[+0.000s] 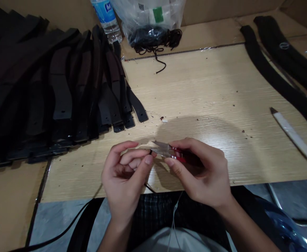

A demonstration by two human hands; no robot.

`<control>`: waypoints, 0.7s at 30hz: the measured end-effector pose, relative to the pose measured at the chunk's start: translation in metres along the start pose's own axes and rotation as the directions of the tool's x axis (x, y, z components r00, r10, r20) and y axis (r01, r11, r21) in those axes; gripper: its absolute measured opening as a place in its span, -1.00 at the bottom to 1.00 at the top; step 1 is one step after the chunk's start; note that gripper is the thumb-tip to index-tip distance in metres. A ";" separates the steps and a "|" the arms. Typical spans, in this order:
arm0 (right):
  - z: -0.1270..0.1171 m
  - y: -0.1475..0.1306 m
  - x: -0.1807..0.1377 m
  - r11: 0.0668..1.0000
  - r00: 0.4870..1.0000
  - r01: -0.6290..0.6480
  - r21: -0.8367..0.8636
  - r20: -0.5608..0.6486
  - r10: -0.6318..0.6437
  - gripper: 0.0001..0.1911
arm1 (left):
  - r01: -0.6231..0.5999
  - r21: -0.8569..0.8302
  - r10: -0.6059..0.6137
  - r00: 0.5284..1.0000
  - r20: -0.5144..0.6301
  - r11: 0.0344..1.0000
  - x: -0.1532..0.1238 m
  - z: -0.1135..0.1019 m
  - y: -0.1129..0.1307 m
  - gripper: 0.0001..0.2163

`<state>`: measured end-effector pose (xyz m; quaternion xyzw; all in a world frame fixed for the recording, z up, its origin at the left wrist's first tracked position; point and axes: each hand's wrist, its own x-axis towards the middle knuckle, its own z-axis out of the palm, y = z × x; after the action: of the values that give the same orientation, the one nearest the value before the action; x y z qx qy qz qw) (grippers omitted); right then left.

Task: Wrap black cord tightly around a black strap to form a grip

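Observation:
My right hand (203, 168) is closed round red-handled thread snips (181, 154), whose two metal blades stand apart and point left. Between the thumb and forefinger of my left hand (128, 171) a thin black cord (150, 188) is pinched. A short end of it pokes up by the fingertips, right at the snip blades. Whether the blades touch the cord I cannot tell. Both hands are above the front edge of the wooden table (195, 84).
A big pile of black straps (61, 84) with end holes covers the left. Behind are a water bottle (107, 19) and a plastic bag (148, 17) by bundled black cord (156, 38). More black strips (277, 70) and a white-handled blade tool (294, 134) lie right.

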<state>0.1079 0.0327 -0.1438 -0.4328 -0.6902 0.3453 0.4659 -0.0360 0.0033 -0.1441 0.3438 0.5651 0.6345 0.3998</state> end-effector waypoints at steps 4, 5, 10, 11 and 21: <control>0.000 0.000 0.000 1.000 0.999 0.011 -0.003 0.034 -0.011 -0.88 | -0.005 0.012 0.005 1.000 -0.015 1.000 -0.001 -0.001 0.001 -0.75; 0.000 0.000 0.000 1.000 0.999 0.016 -0.005 0.038 -0.016 -0.88 | -0.010 0.010 0.010 1.000 -0.015 1.000 -0.001 -0.001 0.001 -0.75; 0.000 -0.001 0.001 1.000 0.998 0.024 -0.002 0.058 -0.024 -0.89 | -0.008 0.008 0.008 1.000 -0.015 1.000 -0.002 -0.002 -0.002 -0.73; 0.000 0.000 0.001 1.000 0.998 0.021 -0.001 0.064 -0.021 -0.89 | -0.007 0.009 0.007 1.000 -0.017 1.000 -0.002 -0.002 -0.002 -0.73; 0.000 0.001 0.000 1.000 0.997 0.009 0.009 0.081 -0.009 -0.88 | -0.024 0.061 0.025 1.000 -0.009 0.998 -0.002 -0.002 -0.003 -0.70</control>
<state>0.1080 0.0335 -0.1451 -0.4133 -0.7091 0.3634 0.4408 -0.0368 0.0004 -0.1474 0.3595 0.5820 0.6235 0.3785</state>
